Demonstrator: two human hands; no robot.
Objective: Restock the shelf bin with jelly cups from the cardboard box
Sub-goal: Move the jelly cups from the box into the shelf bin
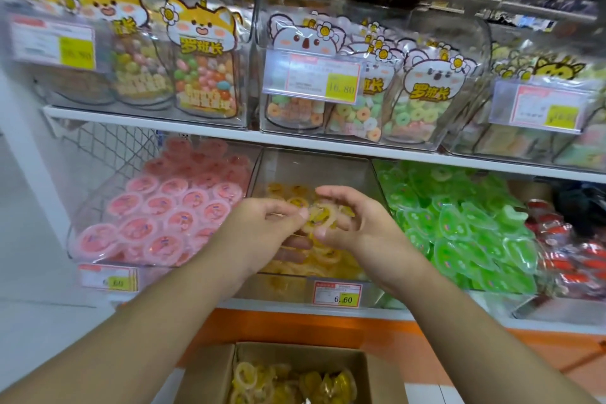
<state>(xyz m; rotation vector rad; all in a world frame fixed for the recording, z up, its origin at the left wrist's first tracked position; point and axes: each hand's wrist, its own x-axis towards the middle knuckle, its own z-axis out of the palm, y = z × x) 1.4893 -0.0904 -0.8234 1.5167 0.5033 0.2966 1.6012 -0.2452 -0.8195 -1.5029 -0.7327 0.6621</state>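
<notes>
Yellow, round, film-lidded plastic jelly cups (319, 216) sit between your two hands above the clear acrylic shelf bin (314, 167) in the middle of the lower shelf. Your left hand (262, 223) curls its fingers around the cluster from the left, and your right hand (354, 223) cups it from the right, thumb underneath; both hands grip cups.

Judged from this position, the step in hand is the release into the bin. Lower the cups until they are just over the layer already in the bin, then part your hands and let them settle. Dropping from higher risks cups bouncing over the front lip. Fill toward the rear, where the bin appears sparsely filled.

Observe these edges. The white shelf board (328, 144) above limits how high you can lift. The bin walls stand just beside the heaped pink jelly cups (170, 210) on the left and the green jelly cups (465, 223) on the right; keep your wrists inside these walls. A price tag (337, 293) hangs on the front lip below your forearms.

Withdraw straight back and down to the open brown cardboard box (213, 374), which holds more yellow cups; that path appears unobstructed.
</notes>
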